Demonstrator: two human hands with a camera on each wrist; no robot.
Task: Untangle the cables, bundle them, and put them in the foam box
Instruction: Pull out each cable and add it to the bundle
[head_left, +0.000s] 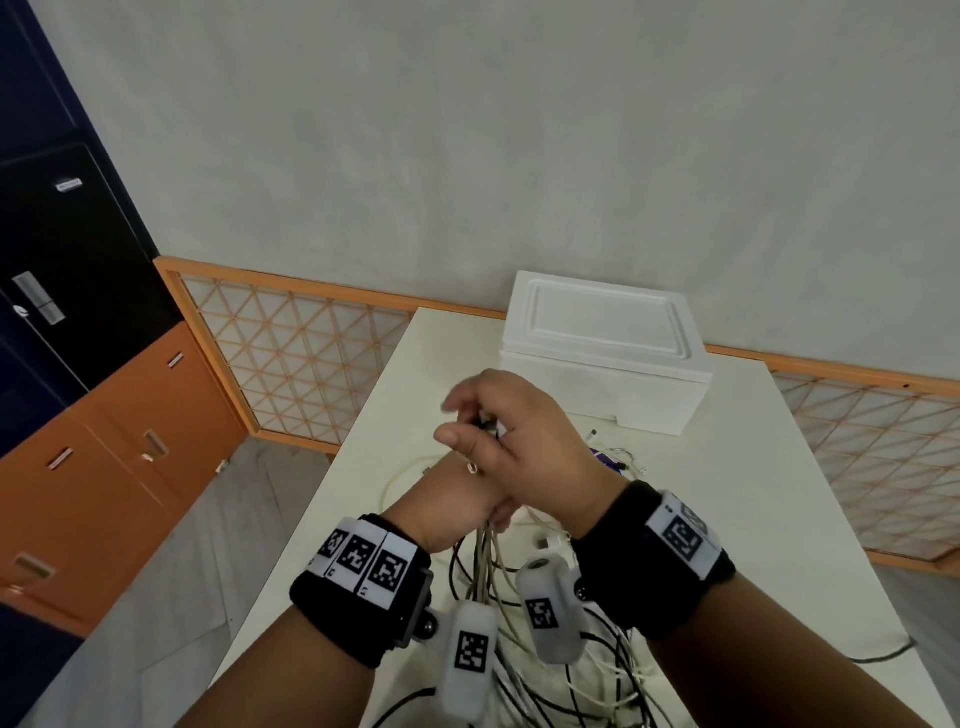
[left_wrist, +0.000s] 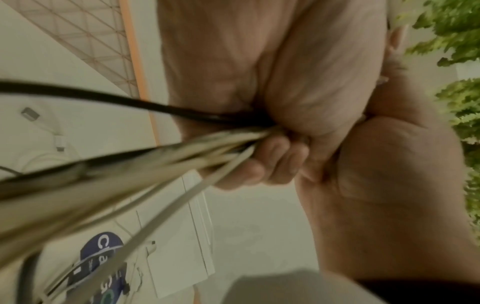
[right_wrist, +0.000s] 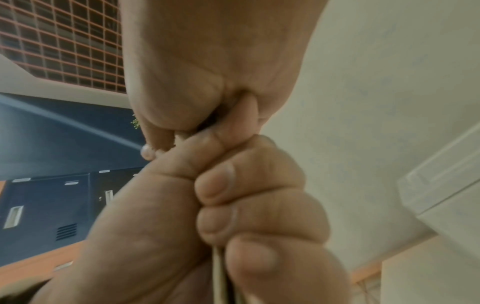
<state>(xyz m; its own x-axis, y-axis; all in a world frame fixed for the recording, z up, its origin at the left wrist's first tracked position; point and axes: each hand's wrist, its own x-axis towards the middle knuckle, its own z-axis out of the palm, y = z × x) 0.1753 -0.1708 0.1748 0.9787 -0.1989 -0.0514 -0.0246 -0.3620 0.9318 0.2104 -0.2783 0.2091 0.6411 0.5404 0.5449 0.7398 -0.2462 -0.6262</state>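
Above the white table my left hand makes a fist round a bundle of white and black cables, which hang from it to the tabletop. The left wrist view shows the curled fingers round the strands. My right hand lies over the top of the left fist, thumb and forefinger pinching a dark cable end that sticks up. In the right wrist view the left fist sits just under the right palm, with one pale cable below. The white foam box stands behind with its lid on.
More loose black and white cables lie tangled at the table's near edge. A purple-labelled packet lies with thin wires in front of the box. A wood lattice screen stands behind the table, orange cabinets to the left.
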